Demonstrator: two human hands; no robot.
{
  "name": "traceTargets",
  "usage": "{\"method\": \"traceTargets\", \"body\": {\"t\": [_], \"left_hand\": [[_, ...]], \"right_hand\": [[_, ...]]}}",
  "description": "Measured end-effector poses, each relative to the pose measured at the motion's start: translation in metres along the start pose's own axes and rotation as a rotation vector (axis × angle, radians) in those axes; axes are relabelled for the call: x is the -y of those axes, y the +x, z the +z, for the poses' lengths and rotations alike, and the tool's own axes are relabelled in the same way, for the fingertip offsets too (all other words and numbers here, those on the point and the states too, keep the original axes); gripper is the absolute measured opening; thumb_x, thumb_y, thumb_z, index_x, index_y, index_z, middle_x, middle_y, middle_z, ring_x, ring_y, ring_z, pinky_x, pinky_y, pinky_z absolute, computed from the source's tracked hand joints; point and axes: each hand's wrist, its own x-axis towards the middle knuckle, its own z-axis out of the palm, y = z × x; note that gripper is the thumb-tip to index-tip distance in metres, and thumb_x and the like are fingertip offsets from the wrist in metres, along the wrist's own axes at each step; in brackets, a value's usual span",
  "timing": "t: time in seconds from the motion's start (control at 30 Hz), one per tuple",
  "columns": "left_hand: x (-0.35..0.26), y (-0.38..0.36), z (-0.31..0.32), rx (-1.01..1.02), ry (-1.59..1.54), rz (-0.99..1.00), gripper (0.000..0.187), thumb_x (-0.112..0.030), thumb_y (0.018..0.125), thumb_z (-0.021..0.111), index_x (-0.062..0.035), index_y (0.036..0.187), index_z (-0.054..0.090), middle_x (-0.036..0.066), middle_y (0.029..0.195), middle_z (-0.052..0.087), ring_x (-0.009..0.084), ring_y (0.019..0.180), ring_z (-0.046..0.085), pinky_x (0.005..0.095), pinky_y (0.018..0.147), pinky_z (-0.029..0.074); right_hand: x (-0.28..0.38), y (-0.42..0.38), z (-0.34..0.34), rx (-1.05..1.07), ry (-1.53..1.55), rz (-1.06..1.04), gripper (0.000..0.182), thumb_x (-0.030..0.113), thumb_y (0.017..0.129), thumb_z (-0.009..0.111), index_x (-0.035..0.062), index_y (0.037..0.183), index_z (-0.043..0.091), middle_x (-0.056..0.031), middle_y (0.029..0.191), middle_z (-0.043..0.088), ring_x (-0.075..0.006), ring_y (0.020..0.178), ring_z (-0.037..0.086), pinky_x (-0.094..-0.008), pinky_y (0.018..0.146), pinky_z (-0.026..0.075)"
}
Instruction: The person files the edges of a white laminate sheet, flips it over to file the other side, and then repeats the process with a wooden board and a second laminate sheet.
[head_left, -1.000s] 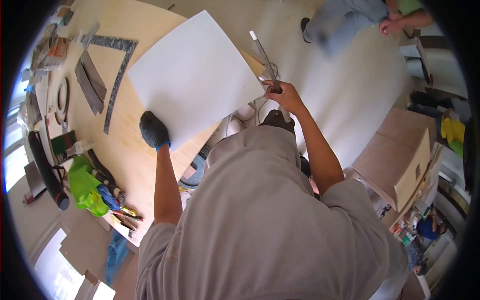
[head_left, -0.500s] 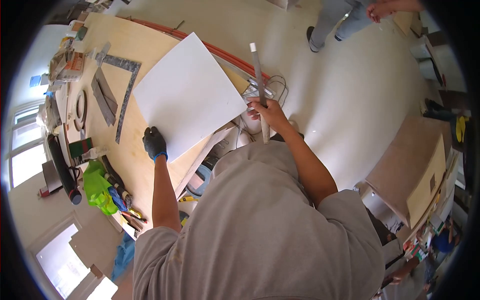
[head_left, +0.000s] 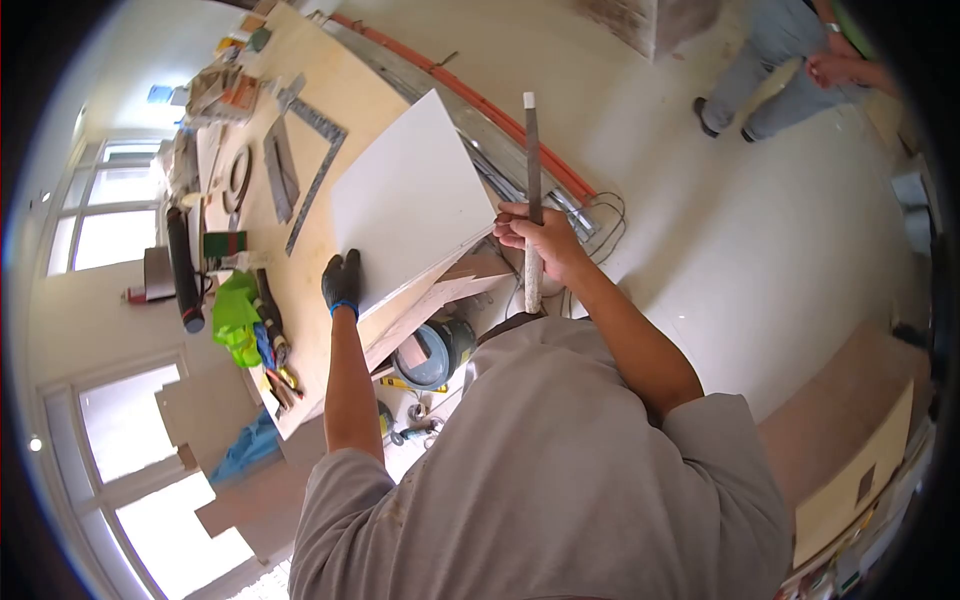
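A white board (head_left: pixel 415 200) lies at a slant over the worktable, one corner pointing at my right hand. My left hand (head_left: pixel 342 282), in a dark glove with a blue cuff, grips the board's left edge near its lower corner, fingers bent and partly hidden. Bare, my right hand (head_left: pixel 548 243) is closed around a long flat file-like tool (head_left: pixel 532 150), held upright. That tool has a dark blade, a white tip and a pale, rough lower end. The fingertips of this hand are right at the board's right corner.
On the wooden worktable (head_left: pixel 300 245) lie a carpenter's square (head_left: pixel 330 125), grey strips (head_left: pixel 282 170), a tape roll (head_left: pixel 238 172) and a green bundle (head_left: pixel 236 315). Beneath stands a bucket (head_left: pixel 425 355). Orange rails (head_left: pixel 500 115) and a cable (head_left: pixel 622 205) lie beyond. Another person (head_left: pixel 775 75) stands upper right.
The view has swung, shifting the table and board rightward in the picture. The board looks narrower and more steeply angled. Both hands keep their places, and the other person's hands are now together.
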Motion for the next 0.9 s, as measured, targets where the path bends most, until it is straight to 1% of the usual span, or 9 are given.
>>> {"method": "traceTargets", "body": {"t": [0.07, 0.27, 0.37, 0.4, 0.53, 0.63, 0.67, 0.8, 0.9], "left_hand": [[-0.006, -0.007, -0.010, 0.047, -0.013, -0.019, 0.048, -0.050, 0.088, 0.060, -0.0056, 0.097, 0.074, 0.017, 0.093, 0.074, 0.0345, 0.085, 0.068, 0.0444, 0.080, 0.050], [-0.015, -0.027, -0.017, -0.001, -0.103, -0.054, 0.048, -0.050, 0.088, 0.062, -0.0048, 0.099, 0.075, 0.015, 0.092, 0.075, 0.0303, 0.085, 0.068, 0.0417, 0.080, 0.051], [-0.001, -0.025, -0.006, 0.060, -0.248, -0.144, 0.046, -0.048, 0.087, 0.066, -0.0065, 0.105, 0.076, 0.014, 0.099, 0.076, 0.0291, 0.092, 0.069, 0.0405, 0.084, 0.051], [-0.008, -0.032, -0.006, 0.087, -0.303, -0.186, 0.051, -0.046, 0.086, 0.069, -0.0044, 0.115, 0.073, 0.015, 0.113, 0.073, 0.0292, 0.106, 0.068, 0.0389, 0.092, 0.051], [-0.001, -0.044, 0.030, 0.056, -0.305, -0.165, 0.070, -0.048, 0.084, 0.072, 0.0043, 0.129, 0.061, 0.023, 0.128, 0.065, 0.0321, 0.120, 0.062, 0.0381, 0.101, 0.047], [-0.002, -0.056, 0.061, -0.026, -0.297, -0.191, 0.069, -0.048, 0.083, 0.071, 0.0030, 0.129, 0.062, 0.025, 0.126, 0.065, 0.0355, 0.119, 0.062, 0.0407, 0.102, 0.047], [0.003, -0.056, 0.073, -0.028, -0.229, -0.161, 0.064, -0.046, 0.083, 0.070, -0.0010, 0.128, 0.063, 0.027, 0.122, 0.065, 0.0410, 0.115, 0.062, 0.0456, 0.100, 0.048], [-0.010, -0.081, 0.069, -0.116, -0.285, -0.214, 0.056, -0.041, 0.084, 0.067, -0.0061, 0.127, 0.064, 0.024, 0.127, 0.061, 0.0410, 0.116, 0.059, 0.0467, 0.099, 0.048], [0.019, -0.074, 0.079, -0.191, -0.328, -0.102, 0.039, -0.032, 0.088, 0.062, -0.0047, 0.114, 0.071, 0.022, 0.102, 0.071, 0.0382, 0.104, 0.066, 0.0469, 0.094, 0.051]], "right_hand": [[0.014, -0.005, 0.009, 0.048, 0.003, -0.003, 0.033, -0.004, 0.094, 0.052, -0.0107, 0.125, 0.058, -0.0158, 0.109, 0.066, -0.0245, 0.096, 0.069, -0.0361, 0.091, 0.059], [0.031, -0.007, 0.025, 0.114, 0.055, 0.009, 0.032, -0.001, 0.096, 0.053, -0.0114, 0.125, 0.058, -0.0147, 0.106, 0.067, -0.0214, 0.093, 0.068, -0.0352, 0.087, 0.059], [0.036, -0.009, 0.029, 0.106, 0.020, 0.032, 0.032, 0.002, 0.096, 0.055, -0.0106, 0.125, 0.059, -0.0126, 0.102, 0.068, -0.0193, 0.088, 0.068, -0.0328, 0.083, 0.058], [0.035, -0.007, 0.026, 0.102, -0.027, 0.040, 0.032, 0.003, 0.096, 0.056, -0.0098, 0.126, 0.059, -0.0118, 0.100, 0.068, -0.0186, 0.087, 0.067, -0.0320, 0.081, 0.058], [0.023, 0.000, -0.012, 0.082, -0.095, 0.148, 0.034, 0.008, 0.095, 0.059, -0.0055, 0.127, 0.061, -0.0062, 0.091, 0.066, -0.0148, 0.078, 0.064, -0.0296, 0.074, 0.055], [-0.006, 0.012, -0.054, 0.020, -0.058, 0.186, 0.037, 0.006, 0.093, 0.058, -0.0056, 0.129, 0.059, -0.0046, 0.090, 0.065, -0.0138, 0.075, 0.061, -0.0301, 0.070, 0.054], [-0.006, 0.011, -0.061, 0.034, -0.056, 0.201, 0.038, 0.006, 0.093, 0.059, -0.0055, 0.129, 0.059, -0.0046, 0.089, 0.064, -0.0139, 0.075, 0.061, -0.0304, 0.069, 0.054], [-0.018, 0.010, -0.084, -0.038, -0.139, 0.225, 0.038, 0.008, 0.094, 0.059, -0.0038, 0.130, 0.058, -0.0062, 0.090, 0.063, -0.0145, 0.072, 0.059, -0.0299, 0.069, 0.053], [-0.022, 0.016, -0.094, -0.032, -0.132, 0.265, 0.035, 0.009, 0.095, 0.058, -0.0018, 0.128, 0.059, -0.0074, 0.090, 0.064, -0.0165, 0.072, 0.059, -0.0320, 0.067, 0.053]]}}
